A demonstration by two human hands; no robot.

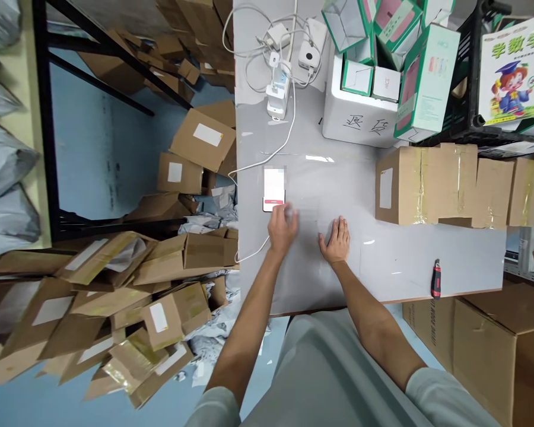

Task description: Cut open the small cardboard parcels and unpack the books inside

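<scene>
A phone [274, 187] lies on the grey table [307, 267], its lit white screen showing a red bar near the bottom. At the lower edge of the phone is my left hand [282, 230], holding nothing, with its fingers somewhat bent and apart; the fingertips are slightly blurred, and whether they touch the screen I cannot tell. My right hand [337, 242] rests palm down on the tabletop to the right, fingers stretched out. Past the phone runs a white cable [289, 133], which comes out again beside my left wrist.
A power strip [278, 98] with chargers sits at the back. Green and white boxes [429, 83] fill a white bin [356, 118] beside a black crate [471, 112]. Taped cartons [427, 185] line the right; a red-black cutter [436, 279] lies near the front edge. Cardboard boxes [164, 317] are heaped left.
</scene>
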